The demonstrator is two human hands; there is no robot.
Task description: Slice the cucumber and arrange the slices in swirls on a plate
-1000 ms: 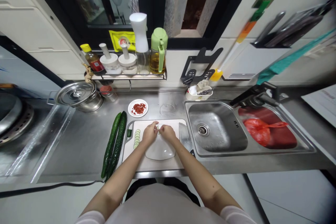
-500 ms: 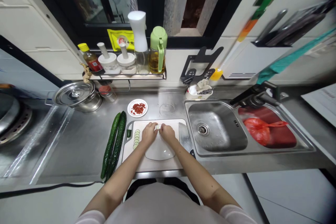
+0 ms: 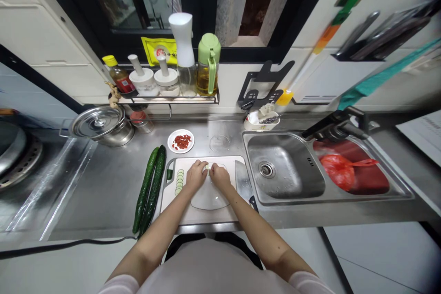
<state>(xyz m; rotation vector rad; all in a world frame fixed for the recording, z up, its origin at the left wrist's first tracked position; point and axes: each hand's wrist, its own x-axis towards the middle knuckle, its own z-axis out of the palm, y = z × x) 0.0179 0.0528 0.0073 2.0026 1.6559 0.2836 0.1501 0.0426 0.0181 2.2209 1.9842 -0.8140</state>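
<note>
Over a pale dish (image 3: 210,198) on the white cutting board (image 3: 198,217), my left hand (image 3: 196,176) and my right hand (image 3: 219,177) nearly meet. Their fingertips are closed together on a small, pale green cucumber slice (image 3: 208,166), partly covered by the fingers. Left of the dish, several thin cucumber slices (image 3: 179,181) lie overlapped in a row. A short dark green piece (image 3: 169,174) lies at the board's left corner. Along the board's right side rests a broad-bladed kitchen knife (image 3: 243,179), its dark handle toward me.
Two whole cucumbers (image 3: 153,188) lie left of the board. Behind it stands a small plate (image 3: 189,147) of chopped red bits. A steel sink (image 3: 285,165) is on the right, with a red plastic bag (image 3: 337,172) in its second basin. A lidded pot (image 3: 117,134) stands back left.
My fingers have shifted slightly around the cucumber slice, and more of its green shows between them. Both hands stay over the dish. The view has moved a little.
</note>
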